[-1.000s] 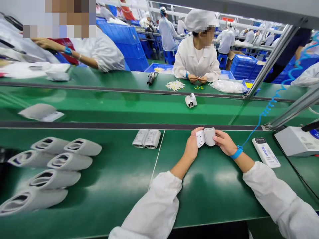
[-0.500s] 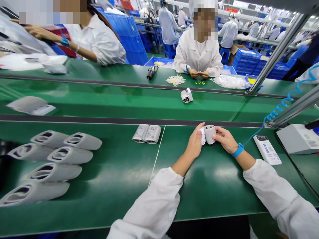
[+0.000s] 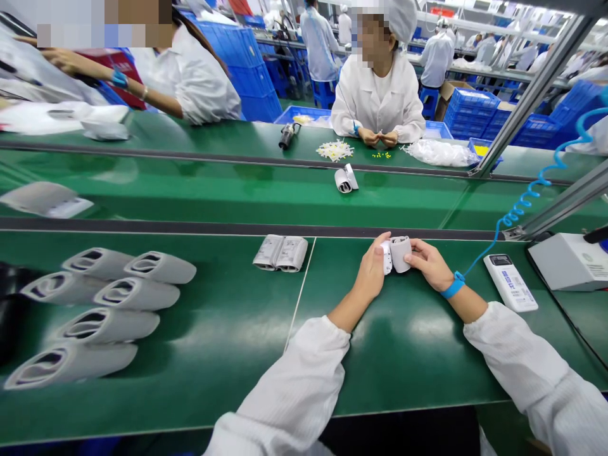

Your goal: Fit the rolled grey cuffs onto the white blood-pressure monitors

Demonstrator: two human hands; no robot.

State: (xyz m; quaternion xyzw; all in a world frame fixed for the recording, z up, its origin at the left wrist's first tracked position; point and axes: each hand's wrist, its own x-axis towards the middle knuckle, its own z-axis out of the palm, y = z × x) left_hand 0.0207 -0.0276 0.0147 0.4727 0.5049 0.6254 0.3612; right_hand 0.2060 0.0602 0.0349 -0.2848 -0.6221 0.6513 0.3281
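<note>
My left hand (image 3: 372, 269) is closed around the white plastic body of a small device with a rolled grey cuff (image 3: 400, 253), which looks like a wrist blood pressure monitor. On the cuff's right side, the thumb and fingers of my right hand (image 3: 430, 265) grip it. The device is held upright near the far edge of the green bench, its cuff facing me. A blue wrist strap (image 3: 453, 286) with a coiled cord circles my right wrist. Left of my hands, two similar rolled cuffs (image 3: 280, 253) lie side by side.
Several rolled grey cuffs (image 3: 137, 297) lie at the left of the bench (image 3: 213, 367). Right of my hands are a white handheld box with a display (image 3: 510, 283) and a grey machine (image 3: 565, 259). Beyond runs a green conveyor (image 3: 213, 196) carrying another cuffed device (image 3: 346, 179). A co-worker (image 3: 380, 101) sits opposite.
The cuffed devices on the conveyor have shifted left. My hands keep the same grip in nearly the same place. The co-worker opposite has turned their head.
</note>
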